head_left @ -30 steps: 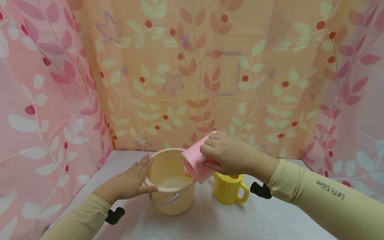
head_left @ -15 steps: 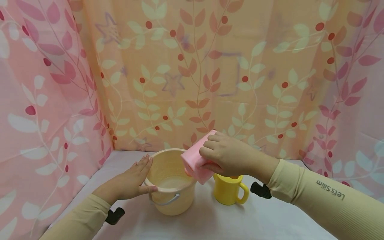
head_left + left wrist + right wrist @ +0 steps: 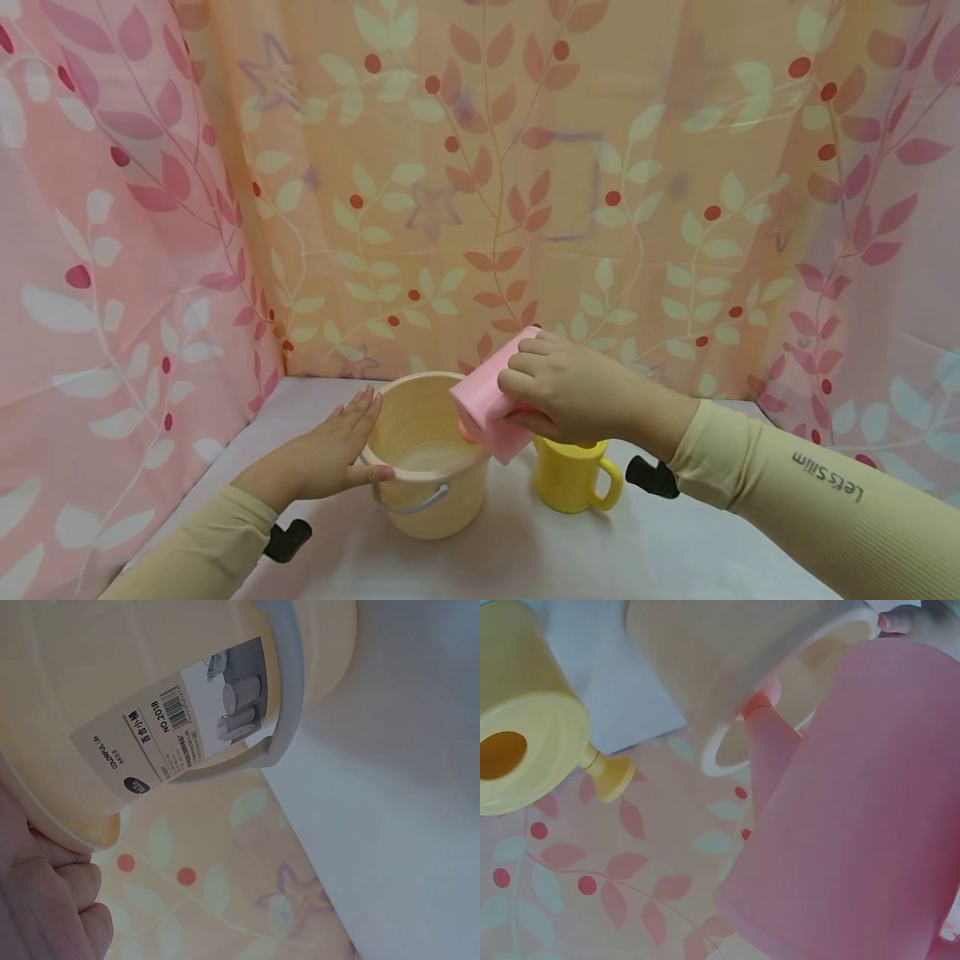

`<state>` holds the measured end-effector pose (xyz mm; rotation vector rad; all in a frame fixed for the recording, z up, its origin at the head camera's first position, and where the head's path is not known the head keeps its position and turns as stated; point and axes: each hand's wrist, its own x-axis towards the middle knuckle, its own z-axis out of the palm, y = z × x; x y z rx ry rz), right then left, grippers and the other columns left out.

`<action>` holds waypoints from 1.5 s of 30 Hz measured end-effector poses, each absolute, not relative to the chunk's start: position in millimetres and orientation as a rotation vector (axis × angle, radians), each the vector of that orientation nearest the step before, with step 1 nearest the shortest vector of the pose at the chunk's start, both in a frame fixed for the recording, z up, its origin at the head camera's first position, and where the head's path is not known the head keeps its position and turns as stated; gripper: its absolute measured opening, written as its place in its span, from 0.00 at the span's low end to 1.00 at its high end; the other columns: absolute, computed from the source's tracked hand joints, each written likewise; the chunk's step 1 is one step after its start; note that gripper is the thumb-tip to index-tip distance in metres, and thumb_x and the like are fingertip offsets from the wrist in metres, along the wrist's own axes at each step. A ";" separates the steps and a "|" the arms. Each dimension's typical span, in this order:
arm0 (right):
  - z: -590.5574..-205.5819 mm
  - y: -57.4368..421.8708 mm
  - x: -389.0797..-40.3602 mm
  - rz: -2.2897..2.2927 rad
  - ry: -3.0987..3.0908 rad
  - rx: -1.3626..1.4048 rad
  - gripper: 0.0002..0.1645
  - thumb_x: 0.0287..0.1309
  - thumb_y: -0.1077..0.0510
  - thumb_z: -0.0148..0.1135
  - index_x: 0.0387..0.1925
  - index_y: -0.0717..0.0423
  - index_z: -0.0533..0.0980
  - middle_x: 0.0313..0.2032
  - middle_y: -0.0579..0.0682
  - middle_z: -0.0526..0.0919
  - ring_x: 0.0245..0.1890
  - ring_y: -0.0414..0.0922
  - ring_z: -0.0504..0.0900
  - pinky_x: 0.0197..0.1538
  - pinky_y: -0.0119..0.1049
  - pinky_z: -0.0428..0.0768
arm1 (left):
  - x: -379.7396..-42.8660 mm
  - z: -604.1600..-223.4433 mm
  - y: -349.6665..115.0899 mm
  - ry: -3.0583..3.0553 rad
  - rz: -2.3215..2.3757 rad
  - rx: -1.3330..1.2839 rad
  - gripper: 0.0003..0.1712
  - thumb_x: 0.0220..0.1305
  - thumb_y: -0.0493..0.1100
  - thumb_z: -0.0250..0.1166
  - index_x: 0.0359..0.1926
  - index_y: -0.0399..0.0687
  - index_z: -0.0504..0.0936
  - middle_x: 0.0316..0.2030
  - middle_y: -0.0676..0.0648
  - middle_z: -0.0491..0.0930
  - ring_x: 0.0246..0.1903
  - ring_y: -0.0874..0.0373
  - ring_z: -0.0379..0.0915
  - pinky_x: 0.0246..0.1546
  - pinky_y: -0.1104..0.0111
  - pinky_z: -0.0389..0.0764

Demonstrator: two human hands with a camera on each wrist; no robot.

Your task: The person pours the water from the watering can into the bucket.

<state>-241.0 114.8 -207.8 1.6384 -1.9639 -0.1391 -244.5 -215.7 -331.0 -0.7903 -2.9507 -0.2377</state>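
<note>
A pink watering can [image 3: 487, 396] is tilted over the right side of a cream bucket [image 3: 437, 500], its spout end at the rim. My right hand [image 3: 573, 387] grips the can with curled fingers; in the right wrist view the spout [image 3: 769, 742] reaches to the bucket's mouth. Flat against the bucket's left rim rests my left hand [image 3: 318, 458], fingers straight and thumb on the front of the rim. The left wrist view has the bucket's label [image 3: 176, 716] and its grey bail handle [image 3: 289, 682]. Whether water is flowing cannot be made out.
A yellow watering can [image 3: 570, 475] stands upright on the white-covered table [image 3: 525, 558], just right of the bucket. In the right wrist view its spout [image 3: 609, 776] and round top opening show. Leaf-patterned curtains [image 3: 487, 167] close off the back and both sides.
The pink watering can and right hand have barely shifted. The left hand, the bucket and the yellow watering can stay where they were.
</note>
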 end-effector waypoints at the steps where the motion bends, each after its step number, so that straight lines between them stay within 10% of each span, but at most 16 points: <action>1: -207.9 114.9 -240.9 -0.142 -1.965 1.639 0.12 0.50 0.53 0.65 0.28 0.48 0.69 0.23 0.40 0.69 0.28 0.40 0.66 0.35 0.32 0.67 | -244.5 -331.1 -215.6 -2.950 -0.238 -0.790 0.64 0.49 0.79 0.44 0.68 0.29 0.46 0.68 0.32 0.42 0.68 0.39 0.36 0.63 0.45 0.47; 45: -224.4 133.1 -247.8 0.232 -2.077 1.424 0.15 0.46 0.58 0.67 0.26 0.51 0.66 0.24 0.41 0.69 0.27 0.38 0.67 0.33 0.32 0.69 | -245.4 -332.7 -216.3 -2.941 -0.216 -0.792 0.64 0.50 0.78 0.44 0.68 0.29 0.45 0.68 0.32 0.42 0.68 0.40 0.36 0.64 0.46 0.47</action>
